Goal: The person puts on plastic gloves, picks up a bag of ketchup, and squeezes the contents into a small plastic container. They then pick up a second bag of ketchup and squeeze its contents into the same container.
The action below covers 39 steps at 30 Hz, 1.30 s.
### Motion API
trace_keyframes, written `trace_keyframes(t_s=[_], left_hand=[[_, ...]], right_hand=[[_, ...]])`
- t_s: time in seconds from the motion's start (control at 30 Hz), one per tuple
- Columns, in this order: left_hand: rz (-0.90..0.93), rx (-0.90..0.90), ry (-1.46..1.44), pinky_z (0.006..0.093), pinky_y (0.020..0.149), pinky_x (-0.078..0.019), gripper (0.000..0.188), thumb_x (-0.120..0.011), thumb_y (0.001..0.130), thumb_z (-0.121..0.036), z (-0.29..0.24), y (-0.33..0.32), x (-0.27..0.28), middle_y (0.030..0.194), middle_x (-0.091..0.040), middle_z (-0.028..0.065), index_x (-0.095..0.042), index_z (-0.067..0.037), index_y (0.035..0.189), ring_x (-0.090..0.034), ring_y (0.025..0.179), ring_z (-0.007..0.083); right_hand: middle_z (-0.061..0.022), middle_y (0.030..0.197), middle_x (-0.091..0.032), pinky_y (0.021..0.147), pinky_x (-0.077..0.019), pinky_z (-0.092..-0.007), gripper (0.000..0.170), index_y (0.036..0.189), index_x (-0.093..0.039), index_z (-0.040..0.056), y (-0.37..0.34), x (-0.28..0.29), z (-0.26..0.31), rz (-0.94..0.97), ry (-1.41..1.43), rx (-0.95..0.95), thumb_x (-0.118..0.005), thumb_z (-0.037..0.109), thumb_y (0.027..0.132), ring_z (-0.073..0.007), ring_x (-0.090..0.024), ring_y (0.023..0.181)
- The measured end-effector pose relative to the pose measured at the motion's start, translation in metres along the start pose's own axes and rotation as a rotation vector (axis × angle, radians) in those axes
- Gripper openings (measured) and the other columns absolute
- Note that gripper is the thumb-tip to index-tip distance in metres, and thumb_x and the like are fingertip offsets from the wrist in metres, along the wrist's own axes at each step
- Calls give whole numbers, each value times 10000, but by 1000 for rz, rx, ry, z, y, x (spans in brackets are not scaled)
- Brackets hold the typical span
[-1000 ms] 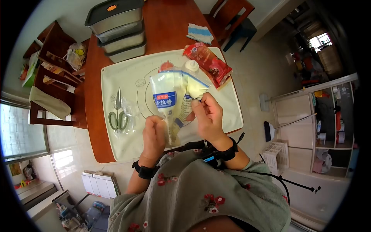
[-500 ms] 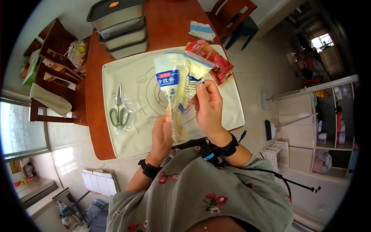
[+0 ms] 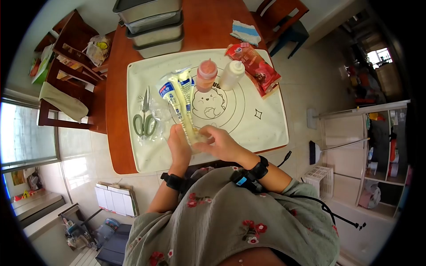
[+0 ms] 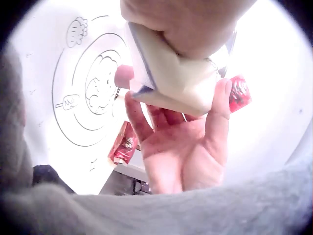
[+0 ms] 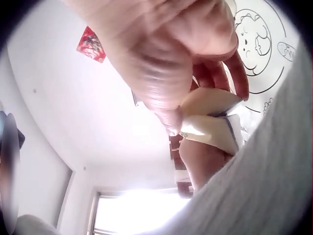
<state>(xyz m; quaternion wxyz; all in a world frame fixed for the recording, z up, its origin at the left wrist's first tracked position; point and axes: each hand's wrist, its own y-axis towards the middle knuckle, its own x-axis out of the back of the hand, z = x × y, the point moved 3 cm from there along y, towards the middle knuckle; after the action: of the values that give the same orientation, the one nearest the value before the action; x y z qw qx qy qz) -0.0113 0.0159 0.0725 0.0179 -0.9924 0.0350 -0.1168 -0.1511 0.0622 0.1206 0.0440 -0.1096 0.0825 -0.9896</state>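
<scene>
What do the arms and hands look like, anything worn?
The left hand and right hand are ungloved. Each wrist wears a black band; a black device with a blue patch sits beside the right one. Loose grey-green sleeves leave the forearms bare. A black cable runs nearby.

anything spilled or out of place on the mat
No spill shows. The red packet lies askew across a corner of the mat, jutting past its edge, and crumpled clear plastic lies loose by the scissors, like litter.
</scene>
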Motion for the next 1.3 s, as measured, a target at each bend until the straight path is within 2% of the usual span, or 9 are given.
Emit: trace_keyframes(t_s=[0.23, 0.43, 0.53, 0.63, 0.83, 0.97, 1.07, 1.2, 1.3], left_hand=[[-120, 38, 146, 390, 651, -433, 386, -340, 999, -264, 44, 13, -5, 727, -570, 190, -541, 28, 844, -543, 676, 304], [30, 89, 128, 318, 631, -417, 400, -349, 1007, -270, 73, 24, -9, 750, -596, 104, -588, 33, 899, -510, 676, 157], [211, 340, -231, 290, 658, -449, 360, -463, 974, -278, 83, 26, -17, 817, -636, 73, -614, 48, 943, -558, 719, 130], [385, 289, -15, 332, 698, -484, 315, -608, 873, -285, 92, 27, -25, 831, -651, 139, -636, 10, 983, -623, 754, 226], [246, 8, 189, 331, 715, -505, 376, -684, 820, -210, 82, 41, -21, 910, -668, 140, -594, 51, 1076, -642, 761, 240], [139, -441, 484, 380, 710, -514, 261, -610, 853, -143, 58, 38, -12, 947, -670, 189, -643, -20, 1081, -654, 836, 322], [47, -401, 445, 387, 687, -500, 254, -596, 779, -83, 44, 33, 16, 868, -661, 136, -649, -64, 1027, -616, 783, 325], [-141, 19, 645, 366, 706, -458, 233, -730, 749, -236, 49, 73, 63, 754, -602, 48, -657, -98, 922, -585, 801, 251], [-345, -305, 902, 418, 799, -413, 227, -735, 738, -255, 42, 87, 57, 853, -579, 55, -648, -111, 890, -544, 886, 265]], right_hand=[[-25, 644, -519, 526, -391, -270, 340, 785, -512, 17, 13, -3, -57, -199, 33, -146, -702, 297, 814, -66, -438, 613], [-159, 641, -509, 529, -379, -395, 361, 780, -468, 5, 4, 8, -45, -295, -351, -71, -693, 287, 796, -302, -521, 583], [-171, 727, -552, 579, -404, -423, 317, 808, -483, 0, 4, 13, -63, -227, -414, -129, -691, 237, 779, -354, -543, 666], [-173, 784, -566, 629, -424, -433, 273, 850, -508, 0, 0, 3, -74, -64, -439, -62, -687, 186, 763, -357, -557, 720], [-128, 682, -547, 587, -435, -389, 183, 875, -549, 15, 7, 5, -100, -129, -493, -21, -660, 107, 762, -316, -553, 650], [-106, 651, -597, 527, -453, -338, 104, 814, -588, -5, 10, 15, -95, -219, -422, 25, -643, 79, 789, -231, -579, 551], [-153, 624, -602, 545, -459, -331, 124, 730, -607, -9, 11, 19, -68, -224, -263, -154, -627, 94, 796, -325, -578, 571], [-163, 578, -568, 526, -437, -363, 231, 706, -592, -9, 14, 16, -64, -202, -385, -147, -607, 170, 852, -340, -554, 554], [-176, 578, -555, 545, -429, -415, 288, 677, -557, -13, 24, 7, -52, -87, -454, -130, -555, 186, 885, -368, -540, 565]])
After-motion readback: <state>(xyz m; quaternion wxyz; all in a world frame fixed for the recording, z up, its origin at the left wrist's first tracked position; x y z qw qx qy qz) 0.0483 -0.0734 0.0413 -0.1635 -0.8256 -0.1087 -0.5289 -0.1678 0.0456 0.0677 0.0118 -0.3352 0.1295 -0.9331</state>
